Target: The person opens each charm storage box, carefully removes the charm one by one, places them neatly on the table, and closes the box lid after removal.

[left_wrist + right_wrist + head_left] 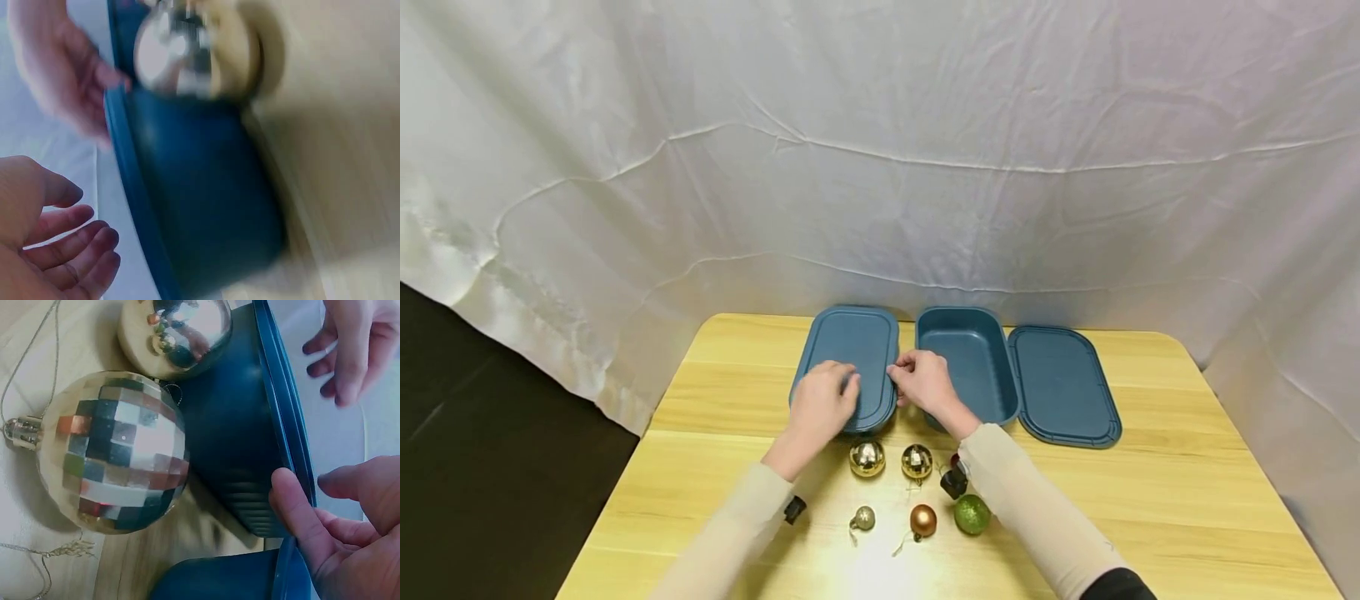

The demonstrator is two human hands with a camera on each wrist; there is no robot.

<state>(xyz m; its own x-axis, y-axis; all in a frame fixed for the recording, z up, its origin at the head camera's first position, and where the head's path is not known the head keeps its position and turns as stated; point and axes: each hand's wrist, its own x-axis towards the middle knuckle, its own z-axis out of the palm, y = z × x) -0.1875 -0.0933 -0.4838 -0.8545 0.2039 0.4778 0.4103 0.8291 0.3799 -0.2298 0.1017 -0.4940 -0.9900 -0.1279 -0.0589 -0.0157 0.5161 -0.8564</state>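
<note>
A blue lid (853, 350) lies on the left plastic container (200, 187), flush along its rim. Over the lid's near left part is my left hand (823, 400), fingers loosely bent and holding nothing; the left wrist view shows its fingertips apart from the lid. My right hand (925, 382) is at the lid's right edge, with the rim between its thumb and a fingertip (289, 487). Just in front of this container sit a smooth gold Christmas ball (867, 458) and a mirrored gold ball (115, 453) with a string loop.
To the right stands an uncovered blue container (966, 367), a second lid (1063, 385) flat beside it. Nearer lie a small glittery ball (864, 518), a copper ball (922, 521) and a green glitter ball (972, 514). A white curtain (925, 208) hangs behind the wooden table (1187, 483).
</note>
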